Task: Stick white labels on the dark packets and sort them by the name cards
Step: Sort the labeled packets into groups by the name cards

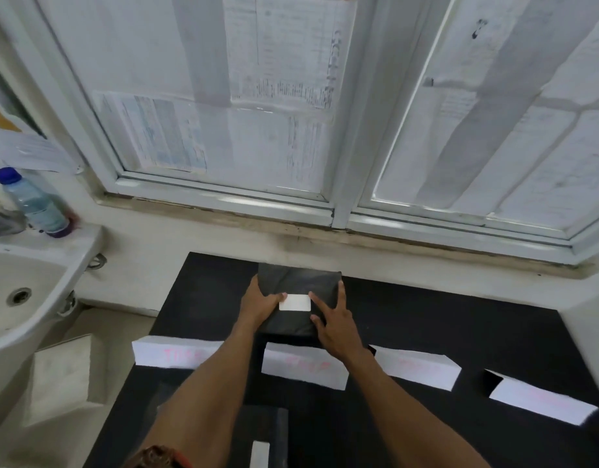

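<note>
Dark packet (pixel 301 282) lies flat at the centre of the frame on the black bench (pixel 460 332), just beyond a row of four white name cards (pixel 305 368) with faint red writing. It is a matt black, slightly crinkled plastic rectangle with a small white label (pixel 294 303) across its middle. The left hand (pixel 259 304) grips the packet's left edge, thumb on the label's left end. The right hand (pixel 337 327) rests on the packet's right side, fingers (pixel 316 298) spread and straight, index fingertip at the label's right end.
</note>
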{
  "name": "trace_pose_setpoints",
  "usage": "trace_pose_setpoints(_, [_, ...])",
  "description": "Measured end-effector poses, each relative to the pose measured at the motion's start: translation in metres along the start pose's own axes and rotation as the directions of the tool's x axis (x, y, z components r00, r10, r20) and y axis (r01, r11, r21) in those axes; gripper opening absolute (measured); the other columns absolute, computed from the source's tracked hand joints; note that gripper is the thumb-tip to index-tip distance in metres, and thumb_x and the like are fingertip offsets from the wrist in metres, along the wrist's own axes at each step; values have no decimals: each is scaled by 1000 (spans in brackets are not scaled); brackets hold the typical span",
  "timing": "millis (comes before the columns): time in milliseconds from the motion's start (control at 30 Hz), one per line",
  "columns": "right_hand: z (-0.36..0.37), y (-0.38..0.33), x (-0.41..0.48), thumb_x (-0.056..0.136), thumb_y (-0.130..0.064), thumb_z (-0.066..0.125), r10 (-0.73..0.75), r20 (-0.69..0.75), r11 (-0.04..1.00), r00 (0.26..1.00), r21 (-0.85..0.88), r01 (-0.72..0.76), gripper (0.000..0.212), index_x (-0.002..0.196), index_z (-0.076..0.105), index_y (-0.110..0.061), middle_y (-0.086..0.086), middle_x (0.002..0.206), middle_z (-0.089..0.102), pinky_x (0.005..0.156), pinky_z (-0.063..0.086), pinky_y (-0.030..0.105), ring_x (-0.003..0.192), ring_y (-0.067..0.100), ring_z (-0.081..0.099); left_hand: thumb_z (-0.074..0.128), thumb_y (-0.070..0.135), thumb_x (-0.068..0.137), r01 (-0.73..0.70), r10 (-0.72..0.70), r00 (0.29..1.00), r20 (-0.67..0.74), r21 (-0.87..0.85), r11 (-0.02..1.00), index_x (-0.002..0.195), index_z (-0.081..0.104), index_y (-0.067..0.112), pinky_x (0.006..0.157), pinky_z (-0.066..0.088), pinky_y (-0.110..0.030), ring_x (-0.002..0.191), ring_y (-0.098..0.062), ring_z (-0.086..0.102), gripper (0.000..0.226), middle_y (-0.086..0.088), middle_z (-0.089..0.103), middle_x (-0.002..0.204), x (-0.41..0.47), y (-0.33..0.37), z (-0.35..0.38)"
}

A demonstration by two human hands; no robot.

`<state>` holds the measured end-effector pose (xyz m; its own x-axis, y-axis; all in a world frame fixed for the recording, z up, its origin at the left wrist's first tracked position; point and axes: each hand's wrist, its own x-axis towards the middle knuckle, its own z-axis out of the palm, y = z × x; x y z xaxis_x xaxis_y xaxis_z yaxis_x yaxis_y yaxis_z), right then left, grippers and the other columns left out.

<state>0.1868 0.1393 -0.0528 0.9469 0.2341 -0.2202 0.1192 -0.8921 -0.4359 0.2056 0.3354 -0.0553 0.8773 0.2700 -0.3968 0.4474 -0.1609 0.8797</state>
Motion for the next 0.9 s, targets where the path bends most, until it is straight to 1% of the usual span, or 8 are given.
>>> trace_pose_setpoints(167, [24,22,21,100,-42,33,118,40,992,992,-51,-116,51,148,17,-45,7,157,-26,106,41,48,130,46,37,73,28,77,24,-35,995,95,105,994,146,33,21,94,42,-28,122,-26,53,80,-7,54,136,41,-15,28])
trace_pose_setpoints(267, [35,21,38,100,-43,33,129,46,990,991,-60,-127,51,149,16,-42,11,157,-24,108,39,49,130,47,37,74,27,77,35,-49,994,94,142,989,146,35,18,93,42,-27,123,-26,53,80,-9,54,137,59,-18,26])
trace_pose_setpoints(400, [52,-8,70,99,-40,40,113,80,993,990,-30,-111,53,148,20,-43,11,157,-22,107,40,47,129,43,35,74,23,77,74,-86,995,46,223,972,148,32,13,104,41,-36,129,-31,47,82,-13,49,142,82,-23,-10])
trace_pose_setpoints(500, [72,-46,98,98,-36,43,88,133,996,987,11,-90,52,147,25,-43,11,158,-21,107,38,45,128,43,34,73,21,78,109,-106,994,-26,272,956,146,35,11,105,40,-38,129,-32,47,79,-14,50,141,99,-32,-52])
trace_pose_setpoints(600, [98,-88,121,99,-30,45,81,222,988,972,108,-107,51,147,29,-40,13,158,-20,114,32,46,135,48,25,74,24,79,154,-120,986,-117,349,924,146,35,9,106,38,-41,130,-34,46,78,-16,48,142,115,-44,-96])
trace_pose_setpoints(700, [123,-127,139,98,-25,49,77,269,974,960,187,-131,51,146,33,-35,18,158,-16,117,28,44,140,47,19,74,28,80,211,-143,971,-191,401,892,146,33,7,108,37,-44,132,-35,44,80,-17,45,144,128,-60,-137])
trace_pose_setpoints(800, [138,-148,147,97,-18,52,88,272,973,958,183,-141,55,146,34,-33,21,158,-6,116,28,40,142,41,19,74,28,80,252,-171,960,-220,427,868,145,34,6,107,40,-45,130,-37,45,80,-17,46,143,134,-75,-160])
trace_pose_setpoints(900, [149,-157,149,94,-13,54,89,252,983,964,132,-126,60,147,32,-29,21,153,17,114,32,40,140,37,22,76,21,78,263,-160,951,-265,423,867,140,41,4,103,44,-45,124,-38,49,73,-21,48,136,138,-84,-171])
